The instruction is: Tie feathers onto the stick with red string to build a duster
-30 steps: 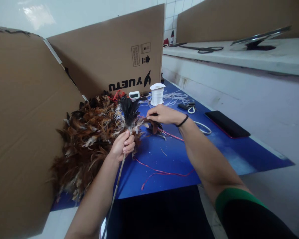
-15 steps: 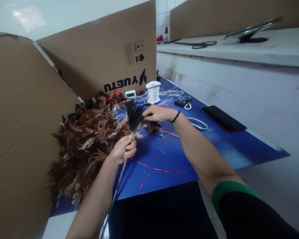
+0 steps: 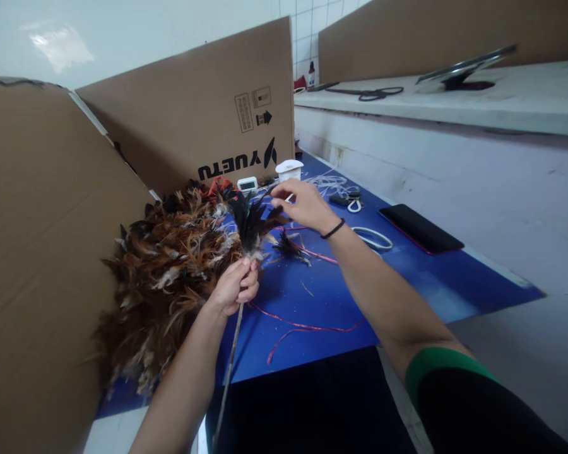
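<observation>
Brown cardboard panels printed with black lettering (image 3: 189,107) stand across the upper left of the frame, behind a smooth blue counter (image 3: 334,293). On the counter's left lies a broad heap of rust-brown and black feathers (image 3: 170,274). Near the centre, the left hand (image 3: 236,287) has its fingers wrapped round a thin pale wooden stick (image 3: 231,356), just below a fanned tuft of glossy black feathers (image 3: 249,221) at its top. Just right of the tuft, the right hand (image 3: 303,203) hangs with fingers bent and narrowly parted; whether they pinch a feather, I cannot tell. A small loose clump of dark feathers (image 3: 288,246) lies below it. Arranging feathers around the stick's tip seems the step in hand. The next move probably calls for a steady left grip and light right fingers, keeping the quills close against the stick.
</observation>
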{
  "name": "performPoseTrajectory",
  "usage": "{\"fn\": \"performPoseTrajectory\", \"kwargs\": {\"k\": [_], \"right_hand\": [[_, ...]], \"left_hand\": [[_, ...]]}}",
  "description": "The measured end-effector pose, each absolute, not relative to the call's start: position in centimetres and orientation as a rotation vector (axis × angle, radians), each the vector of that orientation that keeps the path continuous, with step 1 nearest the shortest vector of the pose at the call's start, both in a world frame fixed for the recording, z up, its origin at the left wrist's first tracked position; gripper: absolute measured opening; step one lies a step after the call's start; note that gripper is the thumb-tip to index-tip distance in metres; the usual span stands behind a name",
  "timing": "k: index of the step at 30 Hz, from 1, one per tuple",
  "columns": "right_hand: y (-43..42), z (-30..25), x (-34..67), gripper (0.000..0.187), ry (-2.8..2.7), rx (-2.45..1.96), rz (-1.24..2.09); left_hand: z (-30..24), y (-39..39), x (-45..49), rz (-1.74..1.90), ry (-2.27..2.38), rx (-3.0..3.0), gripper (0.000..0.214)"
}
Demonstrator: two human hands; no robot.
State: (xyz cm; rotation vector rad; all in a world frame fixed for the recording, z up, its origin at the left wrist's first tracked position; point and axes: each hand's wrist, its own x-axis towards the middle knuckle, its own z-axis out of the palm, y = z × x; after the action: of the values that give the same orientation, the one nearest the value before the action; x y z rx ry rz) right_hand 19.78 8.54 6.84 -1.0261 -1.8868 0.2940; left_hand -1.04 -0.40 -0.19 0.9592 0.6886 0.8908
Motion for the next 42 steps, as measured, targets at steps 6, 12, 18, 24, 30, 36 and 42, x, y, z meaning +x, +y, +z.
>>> {"fn": "performPoseTrajectory", "kwargs": {"k": [6,12,18,24,30,36,42], "right_hand": [[4.4,7.1,19.4,0.027,-1.684,-1.201,0.24],[4.5,2.4,15.7,0.03,-1.575,-1.006,1.243],[5.0,0.7,14.3,0.042,-1.276,-0.775,1.536],[4.9,0.0,14.9,0.039,-1.271,-0.693,1.648],[5.0,-0.2,15.1,0.04,-1.31,-0.654,1.679],[5.0,-0.2,15.0,0.039,-1.308,-0.616,1.689],[5.0,-0.6,14.7,0.039,-1.289,-0.596,1.679]], "left_hand": [[0.2,-0.6,-0.9,1.024,0.679,0.988,0.025],[0.2,-1.1,-0.5,1.001,0.705,1.017,0.028],[-0.3,-0.9,-0.5,0.974,0.692,1.023,0.027],[-0.4,-0.8,-0.5,0.966,0.7,1.041,0.03],[-0.2,-1.0,-0.5,0.997,0.707,1.022,0.027],[-0.3,-0.9,-0.6,0.981,0.691,1.006,0.028],[-0.3,-0.9,-0.6,0.958,0.664,0.98,0.029]]}}
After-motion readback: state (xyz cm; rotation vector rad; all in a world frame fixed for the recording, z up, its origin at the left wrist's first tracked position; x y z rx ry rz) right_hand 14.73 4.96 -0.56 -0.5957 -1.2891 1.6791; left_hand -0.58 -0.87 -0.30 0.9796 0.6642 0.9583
